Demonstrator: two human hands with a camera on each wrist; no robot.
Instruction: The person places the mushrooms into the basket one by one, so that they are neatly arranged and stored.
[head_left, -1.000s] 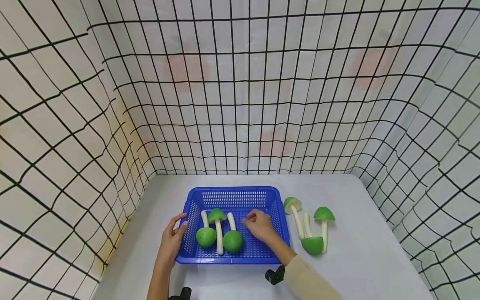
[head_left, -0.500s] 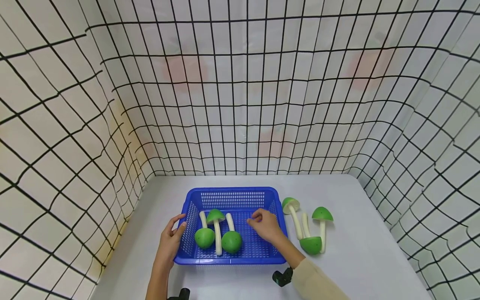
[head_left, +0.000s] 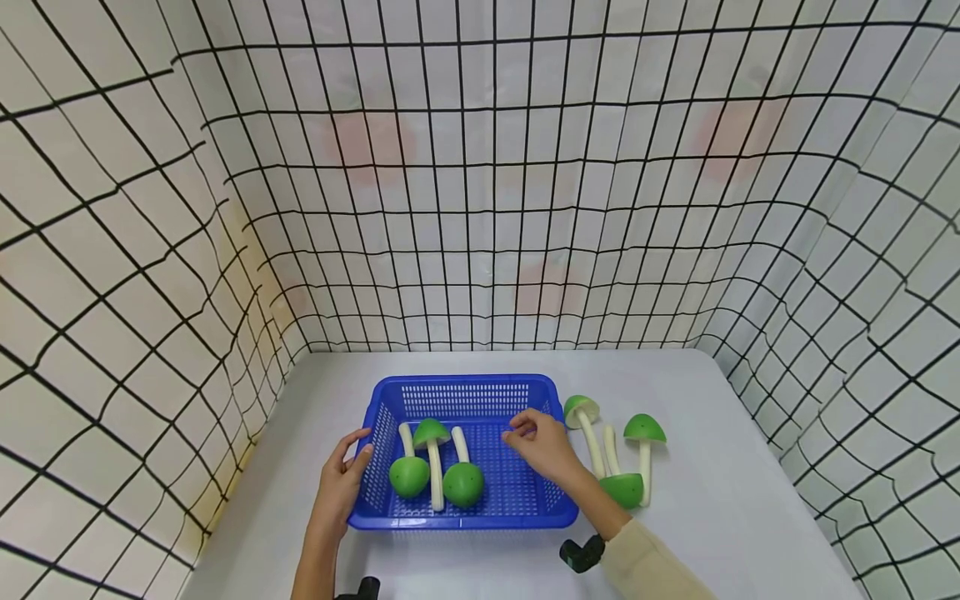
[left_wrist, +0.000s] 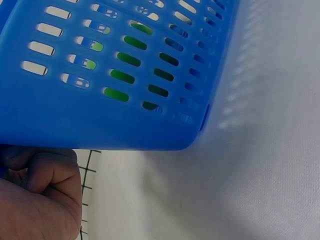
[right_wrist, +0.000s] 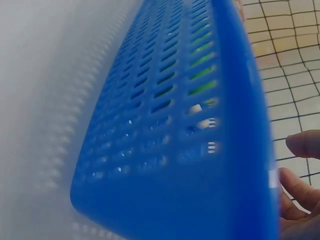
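Three green-capped mushrooms are laid on the white table just right of the blue basket, stems running roughly fore and aft, nearer the right hand, whose fingers are loosely bent, with nothing grasped, over the basket's right side. Three matching mushrooms are contained in the one basket (six altogether), its left rim being gripped by the left hand.

The surface is viewed forward and down from the head; the basket, low centre there, is shared by both wrist views, taken close beside its walls.
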